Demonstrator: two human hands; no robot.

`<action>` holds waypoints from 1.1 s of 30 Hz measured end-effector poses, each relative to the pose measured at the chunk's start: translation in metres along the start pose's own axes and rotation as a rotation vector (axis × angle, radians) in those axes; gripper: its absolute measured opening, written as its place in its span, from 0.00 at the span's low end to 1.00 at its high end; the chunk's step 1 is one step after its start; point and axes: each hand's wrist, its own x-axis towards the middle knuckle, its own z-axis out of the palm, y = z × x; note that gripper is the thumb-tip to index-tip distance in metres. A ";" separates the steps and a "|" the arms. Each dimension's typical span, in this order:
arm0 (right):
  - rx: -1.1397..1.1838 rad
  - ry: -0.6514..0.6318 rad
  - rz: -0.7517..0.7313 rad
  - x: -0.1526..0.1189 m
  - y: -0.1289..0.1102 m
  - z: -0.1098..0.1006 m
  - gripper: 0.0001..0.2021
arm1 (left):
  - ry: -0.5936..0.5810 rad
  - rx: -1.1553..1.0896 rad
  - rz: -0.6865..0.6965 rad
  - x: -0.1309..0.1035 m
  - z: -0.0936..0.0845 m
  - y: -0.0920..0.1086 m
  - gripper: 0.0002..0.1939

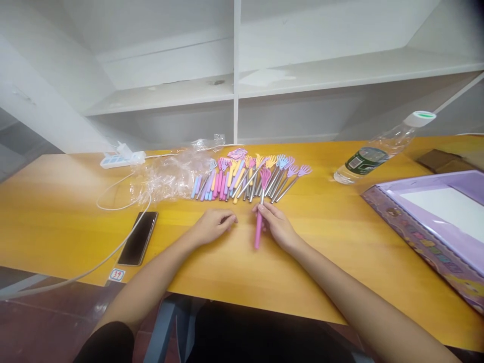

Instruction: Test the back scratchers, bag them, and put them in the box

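My right hand [278, 224] holds a pink back scratcher [258, 227] by its metal shaft just above the pink handle. Its claw head points away from me and overlaps the pile behind. On the table to its left rests my left hand [215, 225], fingers curled in, with nothing seen in it. Just beyond both hands lies a row of back scratcher parts: colored handles [206, 189] in pink, purple, blue and yellow at left, and metal shafts with claw heads [291, 171] at right.
Crumpled clear plastic [166, 176] and a white power strip [123, 159] lie at back left. A phone [138, 239] with a white cable [117, 247] across it is at left. At right stand a tilted-looking water bottle [365, 160] and a purple box [416, 227]. Shelves [321, 75] rise behind.
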 end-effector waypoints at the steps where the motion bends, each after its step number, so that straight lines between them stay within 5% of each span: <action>1: -0.043 -0.001 0.000 0.000 0.000 0.000 0.27 | 0.044 0.043 0.013 0.000 -0.001 -0.002 0.17; 7: -0.394 -0.069 -0.188 -0.005 0.000 0.003 0.19 | 0.319 0.152 -0.057 0.001 -0.013 -0.011 0.15; 16: -0.985 -0.257 -0.230 -0.019 -0.015 0.008 0.09 | 0.701 0.198 -0.111 -0.001 -0.047 -0.021 0.10; 27: -1.175 -0.274 -0.137 -0.031 -0.017 0.017 0.09 | 0.770 0.323 -0.017 -0.003 -0.066 -0.038 0.09; 31: -1.182 -0.278 -0.141 -0.032 -0.019 0.017 0.11 | 0.923 0.487 -0.151 -0.005 -0.077 -0.044 0.12; 33: -1.189 -0.278 -0.146 -0.033 -0.020 0.016 0.10 | 0.946 0.542 -0.269 -0.005 -0.080 -0.047 0.21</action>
